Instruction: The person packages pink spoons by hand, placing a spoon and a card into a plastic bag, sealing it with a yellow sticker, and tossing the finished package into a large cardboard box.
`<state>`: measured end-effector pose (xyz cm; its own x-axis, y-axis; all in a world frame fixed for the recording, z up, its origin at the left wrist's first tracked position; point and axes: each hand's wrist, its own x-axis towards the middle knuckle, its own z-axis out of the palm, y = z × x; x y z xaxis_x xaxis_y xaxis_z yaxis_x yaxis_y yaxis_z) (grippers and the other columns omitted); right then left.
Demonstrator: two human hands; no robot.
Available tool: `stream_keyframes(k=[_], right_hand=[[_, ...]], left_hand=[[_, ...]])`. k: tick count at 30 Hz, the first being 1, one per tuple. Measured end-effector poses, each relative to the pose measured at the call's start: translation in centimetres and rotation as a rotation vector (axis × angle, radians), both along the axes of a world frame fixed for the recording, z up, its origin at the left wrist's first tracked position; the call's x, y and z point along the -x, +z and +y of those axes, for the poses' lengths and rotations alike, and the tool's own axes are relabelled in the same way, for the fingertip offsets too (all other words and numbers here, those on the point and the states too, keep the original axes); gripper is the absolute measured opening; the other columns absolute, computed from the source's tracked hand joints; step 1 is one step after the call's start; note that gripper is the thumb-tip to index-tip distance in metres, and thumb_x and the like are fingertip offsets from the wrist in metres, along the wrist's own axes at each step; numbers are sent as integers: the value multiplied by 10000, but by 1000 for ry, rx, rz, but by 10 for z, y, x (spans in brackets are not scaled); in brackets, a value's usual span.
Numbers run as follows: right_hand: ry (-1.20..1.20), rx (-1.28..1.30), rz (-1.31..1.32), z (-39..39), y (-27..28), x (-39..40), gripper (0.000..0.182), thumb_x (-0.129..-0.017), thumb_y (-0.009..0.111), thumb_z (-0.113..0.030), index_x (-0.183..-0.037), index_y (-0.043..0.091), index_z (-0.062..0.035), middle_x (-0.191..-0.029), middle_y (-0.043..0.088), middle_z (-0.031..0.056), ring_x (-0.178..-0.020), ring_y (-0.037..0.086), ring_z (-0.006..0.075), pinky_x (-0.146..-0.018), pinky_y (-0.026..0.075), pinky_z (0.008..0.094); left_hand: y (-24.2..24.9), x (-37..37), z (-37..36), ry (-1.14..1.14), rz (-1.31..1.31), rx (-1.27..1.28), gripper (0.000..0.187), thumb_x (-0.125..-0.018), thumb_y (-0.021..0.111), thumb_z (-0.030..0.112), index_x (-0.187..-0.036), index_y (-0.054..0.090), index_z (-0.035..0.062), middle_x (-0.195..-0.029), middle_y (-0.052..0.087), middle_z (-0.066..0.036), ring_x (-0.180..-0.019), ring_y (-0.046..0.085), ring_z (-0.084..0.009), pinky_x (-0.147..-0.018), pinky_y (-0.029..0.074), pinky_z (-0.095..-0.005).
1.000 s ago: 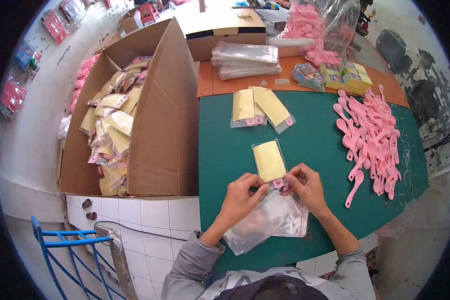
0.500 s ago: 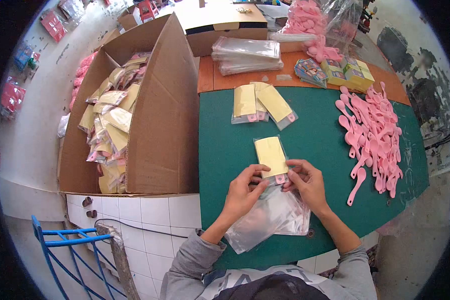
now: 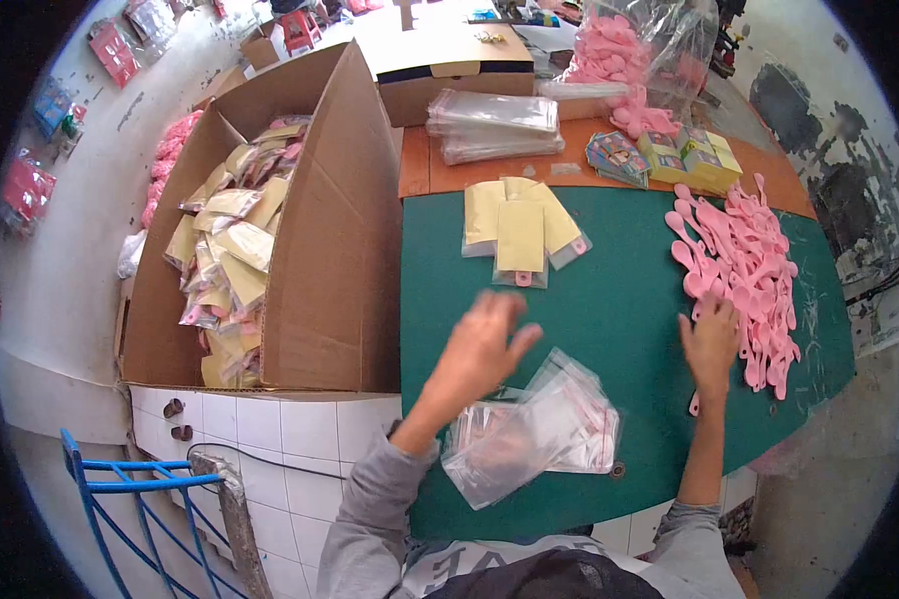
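Observation:
My left hand point(image 3: 479, 344) is above the green tabletop, slightly blurred, with thumb and fingers apart and nothing in it. Just beyond it lies a packed bag with a yellow card point(image 3: 520, 238), on top of several similar packs; a pink handle end shows at its bottom. My right hand point(image 3: 711, 344) is at the left edge of a heap of pink plastic spoons point(image 3: 754, 270), fingers spread over a spoon whose handle end point(image 3: 694, 404) shows beneath the wrist. Between my forearms lies a loose stack of clear plastic bags point(image 3: 539, 429).
At left stands a tall cardboard box point(image 3: 320, 260) filled with packed bags. Along the back are a stack of clear bags point(image 3: 494, 125), printed cards point(image 3: 617, 158), small yellow card stacks point(image 3: 694, 160) and a sack of pink spoons point(image 3: 609, 50). A blue metal frame point(image 3: 140, 487) is at lower left.
The packed bag held by both hands now lies on the other packs farther back. My left hand has let go and is raised; my right hand has moved right to the spoons.

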<state>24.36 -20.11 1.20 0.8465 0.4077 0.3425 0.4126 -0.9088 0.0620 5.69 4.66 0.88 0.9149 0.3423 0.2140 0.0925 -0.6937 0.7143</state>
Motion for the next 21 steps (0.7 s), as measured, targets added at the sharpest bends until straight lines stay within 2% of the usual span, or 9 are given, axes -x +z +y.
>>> stream_keyframes(k=[1,2,5,10,13,16,19,20,21], right_hand=[[-79,103,-22,-11,-6,-5,357,-753,661,-150,-1056,547,-1,-1004,530,159,-1000,500,322,-801,435,419],[-55,107,-4,-18,-12,-12,346,-753,661,-160,-1037,546,1,-991,533,163,-983,507,324,-787,433,426],[69,85,127,-35,-37,-33,270,-761,652,-184,-915,536,5,-902,548,167,-879,533,334,-724,422,454],[245,-200,382,-11,-11,-8,149,-787,606,-112,-843,520,-4,-838,543,152,-811,527,329,-686,407,437],[347,-467,421,10,10,10,114,-806,579,-67,-881,519,-5,-813,526,149,-744,539,298,-658,419,396],[533,-580,499,24,30,32,108,-815,566,-40,-902,518,1,-810,516,145,-719,546,276,-641,431,361],[651,-600,621,28,34,43,95,-824,559,-29,-896,507,6,-805,513,127,-688,537,237,-611,425,323],[690,-602,659,27,36,45,92,-827,557,-28,-895,506,6,-805,514,121,-674,536,223,-598,423,313],[617,-600,848,24,40,47,63,-835,547,-19,-888,525,8,-778,525,94,-617,522,155,-544,407,271]], left_hand=[[3,7,-12,-61,220,66,338,-795,677,215,-1014,542,-5,-947,577,-172,-814,607,-295,-709,493,-391],[0,16,-24,-74,268,-49,352,-768,701,217,-992,549,-8,-911,581,-161,-793,608,-281,-695,495,-375],[-10,18,-41,-110,153,91,318,-751,712,169,-967,552,0,-822,587,-131,-737,609,-248,-670,497,-328],[-12,11,-34,-162,82,427,250,-752,706,114,-926,559,12,-757,626,-75,-675,622,-159,-628,497,-272],[-5,12,-31,-135,125,522,175,-769,683,81,-881,580,-5,-781,646,-121,-663,637,-167,-619,500,-289],[-2,12,-30,-153,178,511,120,-788,664,77,-870,626,-1,-793,657,-116,-685,640,-160,-647,504,-272],[-17,11,-31,-155,-35,496,132,-814,644,81,-920,644,2,-906,662,-79,-792,627,-109,-693,525,-278],[-21,10,-31,-147,-16,604,153,-823,635,76,-951,630,-7,-915,660,-83,-814,623,-112,-716,524,-279],[-24,9,-31,-138,2,710,173,-832,625,71,-981,615,-16,-925,658,-87,-836,620,-114,-738,522,-281]])
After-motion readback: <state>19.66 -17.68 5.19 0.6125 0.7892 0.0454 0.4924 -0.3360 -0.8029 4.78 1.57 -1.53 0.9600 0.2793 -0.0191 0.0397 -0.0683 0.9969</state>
